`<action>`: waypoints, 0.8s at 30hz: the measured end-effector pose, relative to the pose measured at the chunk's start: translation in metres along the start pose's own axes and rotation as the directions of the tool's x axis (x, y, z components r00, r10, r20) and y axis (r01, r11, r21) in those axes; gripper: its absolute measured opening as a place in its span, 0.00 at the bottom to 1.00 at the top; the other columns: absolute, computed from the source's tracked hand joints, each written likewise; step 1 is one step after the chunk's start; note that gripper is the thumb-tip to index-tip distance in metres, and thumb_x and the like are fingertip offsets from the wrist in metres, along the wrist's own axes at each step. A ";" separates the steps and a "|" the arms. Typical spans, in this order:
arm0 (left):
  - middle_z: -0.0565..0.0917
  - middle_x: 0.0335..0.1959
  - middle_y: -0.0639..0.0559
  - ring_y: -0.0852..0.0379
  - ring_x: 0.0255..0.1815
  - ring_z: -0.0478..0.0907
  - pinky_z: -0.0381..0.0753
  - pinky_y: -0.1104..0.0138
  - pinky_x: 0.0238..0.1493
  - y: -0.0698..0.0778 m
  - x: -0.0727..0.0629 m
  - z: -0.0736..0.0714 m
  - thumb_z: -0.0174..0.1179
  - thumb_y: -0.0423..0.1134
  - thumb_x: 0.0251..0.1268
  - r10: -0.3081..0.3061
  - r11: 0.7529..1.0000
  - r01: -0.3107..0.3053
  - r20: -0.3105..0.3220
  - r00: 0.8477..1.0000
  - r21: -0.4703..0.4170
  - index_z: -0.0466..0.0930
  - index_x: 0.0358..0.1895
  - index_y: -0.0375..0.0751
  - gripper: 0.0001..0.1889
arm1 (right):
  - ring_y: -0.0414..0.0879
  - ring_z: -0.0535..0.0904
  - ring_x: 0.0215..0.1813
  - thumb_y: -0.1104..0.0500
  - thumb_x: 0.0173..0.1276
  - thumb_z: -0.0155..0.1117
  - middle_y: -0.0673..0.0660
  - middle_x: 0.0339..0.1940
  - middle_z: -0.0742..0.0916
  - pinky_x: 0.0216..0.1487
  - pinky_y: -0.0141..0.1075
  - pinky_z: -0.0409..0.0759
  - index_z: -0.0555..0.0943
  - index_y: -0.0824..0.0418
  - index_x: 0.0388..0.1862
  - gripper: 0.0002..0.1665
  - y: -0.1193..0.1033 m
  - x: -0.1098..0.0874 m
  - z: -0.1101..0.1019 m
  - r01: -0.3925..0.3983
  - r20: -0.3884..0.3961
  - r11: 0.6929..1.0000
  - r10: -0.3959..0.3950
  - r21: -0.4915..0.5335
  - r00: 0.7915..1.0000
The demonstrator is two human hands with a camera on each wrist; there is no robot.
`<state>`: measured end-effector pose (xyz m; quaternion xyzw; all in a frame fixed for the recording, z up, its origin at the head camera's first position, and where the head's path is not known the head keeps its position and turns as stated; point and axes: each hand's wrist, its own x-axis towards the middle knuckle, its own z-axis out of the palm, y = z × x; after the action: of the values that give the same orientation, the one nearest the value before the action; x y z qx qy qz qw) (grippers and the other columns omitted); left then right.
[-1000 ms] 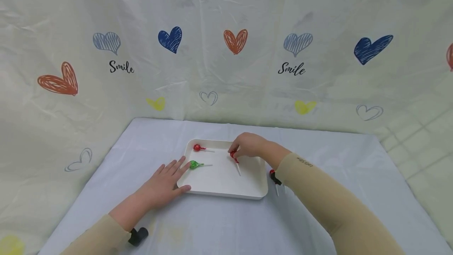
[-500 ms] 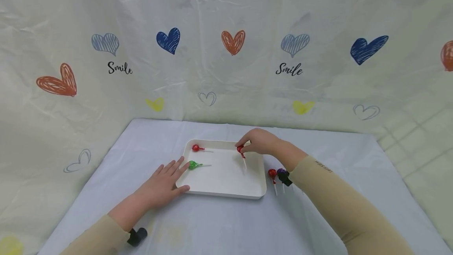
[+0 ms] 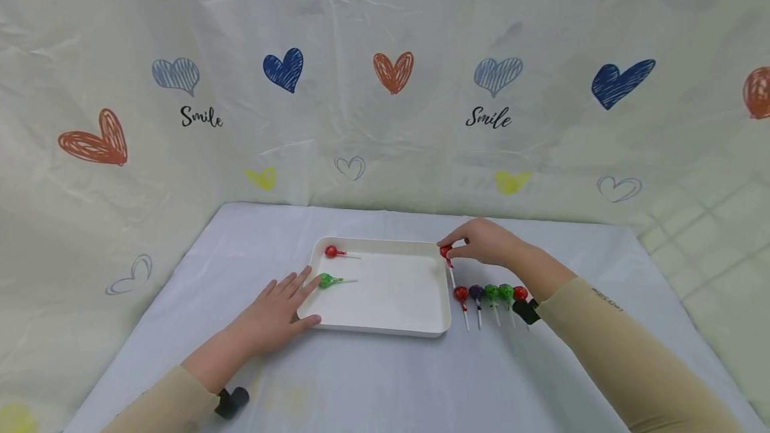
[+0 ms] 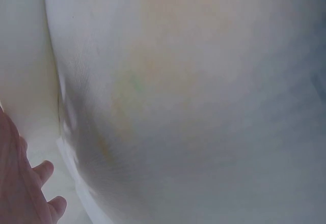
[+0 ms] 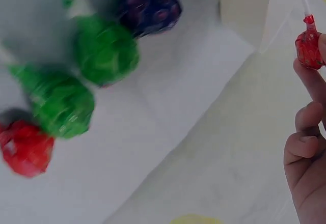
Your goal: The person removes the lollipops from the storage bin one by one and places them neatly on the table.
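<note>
My right hand (image 3: 486,244) pinches a red-wrapped lollipop (image 5: 308,50) by its head between thumb and index finger, its white stick pointing down toward me. It is over the right rim of a white tray (image 3: 379,303). My left hand (image 3: 273,318) lies with spread, straight fingers against the tray's left edge. Inside the tray, near that side, are another red lollipop (image 3: 331,252) and a green lollipop (image 3: 326,280), sticks to the right. In the left wrist view, only part of the left hand (image 4: 20,178) shows, by the tray's wall.
Right of the tray, several lollipops lie side by side on the white cloth (image 3: 373,379): a red one (image 3: 460,294), a purple one (image 3: 476,293), green ones (image 3: 506,293) and a red one (image 3: 520,293) partly behind the right wrist camera (image 3: 527,312). A heart-printed curtain (image 3: 421,152) hangs behind.
My right hand has carried the red lollipop rightward, from above the tray's inside to its right rim. The row of lollipops has come out from behind the arm. My left hand stays put.
</note>
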<state>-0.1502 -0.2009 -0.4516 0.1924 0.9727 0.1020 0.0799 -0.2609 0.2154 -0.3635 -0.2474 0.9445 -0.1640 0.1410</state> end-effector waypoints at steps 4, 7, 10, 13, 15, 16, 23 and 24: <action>0.46 0.82 0.51 0.41 0.80 0.47 0.45 0.41 0.75 -0.001 0.001 0.001 0.49 0.69 0.68 -0.006 1.000 0.006 0.005 1.000 0.006 0.49 0.80 0.53 0.44 | 0.44 0.80 0.45 0.52 0.67 0.70 0.49 0.51 0.88 0.42 0.38 0.80 0.86 0.48 0.56 0.18 0.015 -0.015 -0.002 -0.027 -0.003 0.999 0.027 0.016 1.000; 0.46 0.82 0.51 0.41 0.80 0.47 0.45 0.41 0.75 -0.002 0.001 0.001 0.50 0.69 0.67 -0.009 1.000 0.009 0.001 1.000 0.000 0.50 0.80 0.53 0.44 | 0.44 0.80 0.45 0.53 0.68 0.69 0.49 0.50 0.88 0.42 0.38 0.79 0.86 0.48 0.56 0.17 0.026 -0.026 -0.005 -0.050 -0.004 0.998 0.050 0.032 0.999; 0.46 0.82 0.51 0.42 0.80 0.47 0.45 0.41 0.75 -0.002 0.001 0.002 0.49 0.70 0.67 -0.001 1.000 0.001 -0.003 1.000 -0.006 0.49 0.80 0.53 0.44 | 0.44 0.77 0.41 0.53 0.68 0.69 0.50 0.50 0.88 0.38 0.37 0.77 0.86 0.50 0.56 0.18 0.038 -0.039 -0.006 -0.082 -0.008 0.996 0.082 0.044 0.997; 0.46 0.82 0.51 0.42 0.80 0.47 0.45 0.42 0.75 -0.003 0.002 0.004 0.48 0.71 0.67 0.003 1.000 -0.003 0.000 1.000 0.000 0.49 0.81 0.54 0.44 | 0.45 0.75 0.39 0.52 0.67 0.69 0.52 0.50 0.88 0.35 0.36 0.75 0.86 0.51 0.56 0.19 0.051 -0.051 -0.005 -0.118 -0.011 0.991 0.119 0.057 0.993; 0.45 0.82 0.52 0.42 0.80 0.46 0.45 0.42 0.76 -0.003 0.002 0.004 0.47 0.71 0.67 0.000 1.000 0.000 0.002 1.000 0.005 0.48 0.81 0.54 0.45 | 0.46 0.75 0.39 0.51 0.67 0.69 0.53 0.50 0.88 0.34 0.36 0.75 0.86 0.52 0.57 0.19 0.059 -0.059 -0.005 -0.133 -0.010 0.989 0.134 0.065 0.991; 0.45 0.82 0.52 0.42 0.80 0.46 0.45 0.42 0.76 -0.003 0.002 0.004 0.47 0.72 0.67 0.000 1.000 0.000 0.001 1.000 0.007 0.49 0.81 0.54 0.45 | 0.46 0.75 0.41 0.51 0.67 0.69 0.54 0.50 0.88 0.35 0.36 0.76 0.86 0.52 0.57 0.20 0.063 -0.063 -0.005 -0.138 -0.008 0.988 0.139 0.067 0.990; 0.46 0.82 0.50 0.41 0.80 0.47 0.45 0.41 0.75 -0.001 0.000 0.000 0.48 0.71 0.67 -0.004 1.000 0.004 0.002 1.000 -0.002 0.50 0.80 0.53 0.45 | 0.49 0.77 0.47 0.52 0.66 0.70 0.56 0.51 0.87 0.40 0.37 0.79 0.86 0.53 0.56 0.19 0.088 -0.088 -0.003 -0.185 0.003 0.980 0.186 0.070 0.983; 0.46 0.82 0.50 0.41 0.80 0.47 0.45 0.41 0.75 -0.001 0.000 0.000 0.48 0.70 0.67 -0.005 1.000 0.005 0.002 1.000 -0.003 0.50 0.80 0.53 0.44 | 0.49 0.77 0.47 0.52 0.66 0.70 0.56 0.51 0.87 0.40 0.37 0.78 0.86 0.54 0.55 0.19 0.092 -0.090 -0.003 -0.183 0.004 0.981 0.183 0.067 0.983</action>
<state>-0.1505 -0.2018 -0.4517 0.1901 0.9730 0.1028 0.0813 -0.2245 0.3378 -0.3792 -0.1546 0.9572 -0.1824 0.1629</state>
